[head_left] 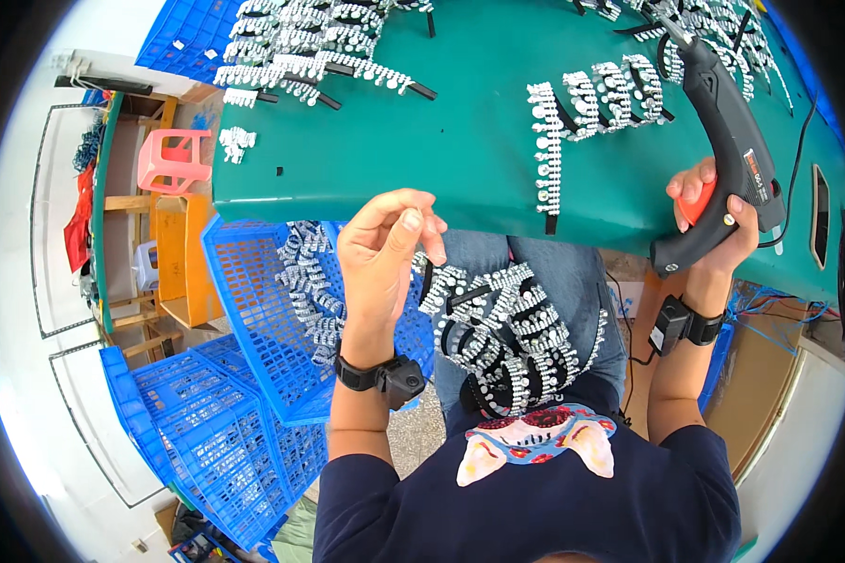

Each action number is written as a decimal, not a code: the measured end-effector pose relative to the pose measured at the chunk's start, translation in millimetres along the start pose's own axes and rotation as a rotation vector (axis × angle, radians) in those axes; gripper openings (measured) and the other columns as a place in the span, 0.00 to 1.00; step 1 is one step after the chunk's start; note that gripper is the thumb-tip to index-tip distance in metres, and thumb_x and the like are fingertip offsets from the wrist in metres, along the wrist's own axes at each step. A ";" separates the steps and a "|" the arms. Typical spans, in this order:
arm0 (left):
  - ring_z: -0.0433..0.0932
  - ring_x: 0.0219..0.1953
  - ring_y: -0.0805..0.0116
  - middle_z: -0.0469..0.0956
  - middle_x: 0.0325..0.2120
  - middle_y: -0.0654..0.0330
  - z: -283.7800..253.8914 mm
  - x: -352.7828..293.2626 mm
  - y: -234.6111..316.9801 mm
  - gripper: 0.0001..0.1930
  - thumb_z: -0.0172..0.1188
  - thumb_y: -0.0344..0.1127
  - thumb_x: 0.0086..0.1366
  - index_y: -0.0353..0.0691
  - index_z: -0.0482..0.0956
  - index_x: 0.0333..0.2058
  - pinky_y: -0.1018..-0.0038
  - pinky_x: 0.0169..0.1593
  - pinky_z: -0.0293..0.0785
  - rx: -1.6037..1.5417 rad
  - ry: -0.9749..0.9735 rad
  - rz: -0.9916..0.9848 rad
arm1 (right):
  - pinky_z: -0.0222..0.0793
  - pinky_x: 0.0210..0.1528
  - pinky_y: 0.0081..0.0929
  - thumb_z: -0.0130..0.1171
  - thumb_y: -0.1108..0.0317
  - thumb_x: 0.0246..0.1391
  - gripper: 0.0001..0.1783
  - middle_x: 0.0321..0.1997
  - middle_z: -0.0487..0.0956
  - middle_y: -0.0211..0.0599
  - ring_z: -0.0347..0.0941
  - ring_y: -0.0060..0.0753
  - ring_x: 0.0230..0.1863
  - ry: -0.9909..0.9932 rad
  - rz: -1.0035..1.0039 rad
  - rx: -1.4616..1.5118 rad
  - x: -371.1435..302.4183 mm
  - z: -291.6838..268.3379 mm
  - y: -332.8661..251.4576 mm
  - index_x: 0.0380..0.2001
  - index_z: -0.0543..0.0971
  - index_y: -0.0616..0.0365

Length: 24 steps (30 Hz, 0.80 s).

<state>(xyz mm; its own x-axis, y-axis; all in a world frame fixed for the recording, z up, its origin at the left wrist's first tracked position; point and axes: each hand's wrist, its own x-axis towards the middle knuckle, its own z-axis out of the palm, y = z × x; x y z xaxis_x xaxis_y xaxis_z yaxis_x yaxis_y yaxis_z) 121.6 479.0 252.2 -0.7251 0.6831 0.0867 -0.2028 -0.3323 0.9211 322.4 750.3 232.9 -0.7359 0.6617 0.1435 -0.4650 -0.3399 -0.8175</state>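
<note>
Viewed from above, at a green bench (pixel 347 169). In the right hand (pixel 728 251), a black glue gun (pixel 728 117), with fingers wrapped firmly around the handle by the orange trigger (pixel 694 205), probably for easy squeezing. Nozzle (pixel 674 31) pointed away from the body, perhaps to keep heat off arms and lap (pixel 577 267). Raised over the bench's near edge, the left hand (pixel 376 244), its fingers bent, with thumb and fingertips almost meeting; impossible to tell whether gripping anything thin. Just below, heaped across the lap, white beaded strips (pixel 540 324) with black ends, likely within quick reach there. More strips in a spaced row on the bench, seemingly apart to avoid tangling; others piled at far left and far right, and hanging in a blue basket (pixel 239 314) beside the left forearm.
</note>
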 end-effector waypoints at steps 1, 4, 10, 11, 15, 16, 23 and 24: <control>0.74 0.23 0.72 0.76 0.24 0.59 0.0 0.7 -0.1 0.09 0.56 0.29 0.63 0.31 0.76 0.39 0.74 0.36 0.73 0.003 0.002 0.002 | 0.67 0.19 0.21 0.49 0.56 0.43 0.22 0.24 0.72 0.47 0.74 0.46 0.33 -0.003 0.001 0.003 0.3 0.3 0.1 0.34 0.68 0.66; 0.72 0.21 0.73 0.74 0.24 0.61 1.3 3.1 -1.0 0.10 0.56 0.31 0.63 0.31 0.76 0.41 0.74 0.38 0.73 -0.137 -0.023 -0.038 | 0.67 0.19 0.21 0.49 0.56 0.43 0.22 0.24 0.73 0.47 0.74 0.46 0.33 -0.013 0.003 0.006 1.2 -0.2 0.8 0.34 0.68 0.66; 0.71 0.21 0.75 0.73 0.23 0.62 1.0 8.8 -4.9 0.13 0.55 0.33 0.64 0.31 0.75 0.43 0.73 0.40 0.73 -0.262 -0.072 -0.097 | 0.67 0.19 0.20 0.49 0.56 0.43 0.22 0.24 0.73 0.47 0.74 0.45 0.33 -0.006 -0.012 -0.027 4.8 -0.4 4.3 0.34 0.68 0.66; 0.71 0.21 0.75 0.73 0.23 0.62 0.5 9.9 -6.2 0.13 0.55 0.33 0.64 0.31 0.75 0.44 0.72 0.40 0.73 -0.273 -0.087 -0.104 | 0.67 0.20 0.21 0.49 0.56 0.43 0.22 0.24 0.73 0.47 0.74 0.45 0.32 0.013 -0.009 -0.025 4.8 1.3 5.3 0.34 0.69 0.66; 0.71 0.21 0.76 0.74 0.24 0.62 4.5 14.5 -5.1 0.15 0.55 0.34 0.64 0.31 0.74 0.46 0.72 0.41 0.72 -0.300 -0.113 -0.143 | 0.69 0.24 0.24 0.49 0.56 0.43 0.22 0.24 0.73 0.48 0.73 0.44 0.27 0.046 -0.015 -0.021 5.1 3.0 10.1 0.34 0.69 0.67; 0.70 0.20 0.76 0.73 0.23 0.63 4.5 15.1 -6.3 0.14 0.53 0.34 0.65 0.32 0.74 0.45 0.72 0.41 0.72 -0.304 -0.109 -0.146 | 0.69 0.24 0.24 0.49 0.56 0.43 0.22 0.24 0.73 0.48 0.73 0.44 0.27 0.048 -0.017 -0.024 5.2 4.4 11.2 0.34 0.69 0.67; 0.54 0.09 0.79 0.56 0.12 0.71 13.9 12.0 -1.3 0.13 0.36 0.43 0.71 0.48 0.62 0.27 0.71 0.36 0.67 -0.376 -0.086 -0.206 | 0.69 0.26 0.25 0.49 0.56 0.43 0.22 0.24 0.73 0.48 0.73 0.44 0.27 -0.003 0.001 -0.049 6.6 8.0 12.5 0.33 0.69 0.67; 0.51 0.08 0.79 0.53 0.11 0.72 15.4 10.6 0.1 0.16 0.33 0.44 0.72 0.49 0.61 0.25 0.71 0.36 0.67 -0.360 -0.069 -0.222 | 0.68 0.22 0.22 0.49 0.57 0.44 0.22 0.25 0.72 0.47 0.72 0.45 0.29 -0.027 -0.002 -0.053 6.0 6.3 12.2 0.34 0.68 0.67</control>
<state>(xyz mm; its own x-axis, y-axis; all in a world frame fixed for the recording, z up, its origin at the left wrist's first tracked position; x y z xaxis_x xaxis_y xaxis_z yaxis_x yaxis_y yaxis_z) 124.1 496.3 259.1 -0.5951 0.8013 -0.0619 -0.5743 -0.3700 0.7302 309.2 745.9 227.3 -0.7483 0.6439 0.1596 -0.4401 -0.3018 -0.8457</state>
